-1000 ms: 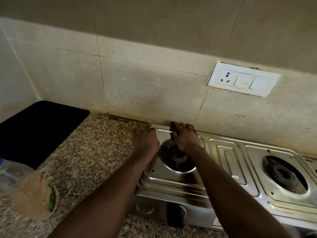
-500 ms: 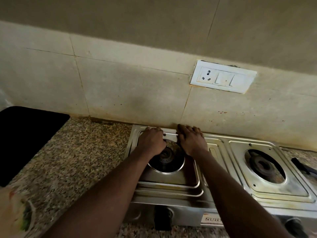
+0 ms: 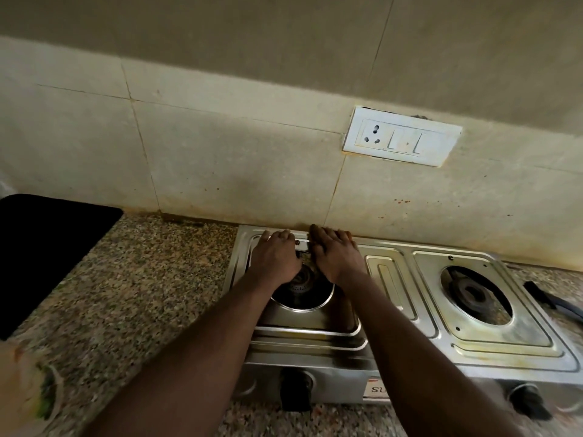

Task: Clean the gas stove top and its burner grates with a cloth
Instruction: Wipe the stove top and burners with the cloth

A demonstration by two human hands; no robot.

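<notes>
The steel two-burner gas stove (image 3: 391,310) stands on the counter against the tiled wall. Both burners are bare, with no grate on either. My left hand (image 3: 274,257) and my right hand (image 3: 334,253) lie side by side on the back part of the left burner plate, fingers reaching to the stove's rear rim by the wall. They partly cover the left burner (image 3: 299,288). The right burner (image 3: 473,294) sits uncovered in a stained plate. No cloth is in view.
Speckled granite counter (image 3: 142,294) spreads to the left, with a black flat slab (image 3: 47,247) at its far left. A plastic-wrapped item (image 3: 31,389) is at bottom left. A white switch plate (image 3: 400,137) is on the wall. A dark handle (image 3: 549,301) lies right of the stove. Two black knobs (image 3: 296,389) face front.
My left hand has come from the stove's back left corner onto the left burner plate. Both hands now sit closer to the rear rim. The view has swung right.
</notes>
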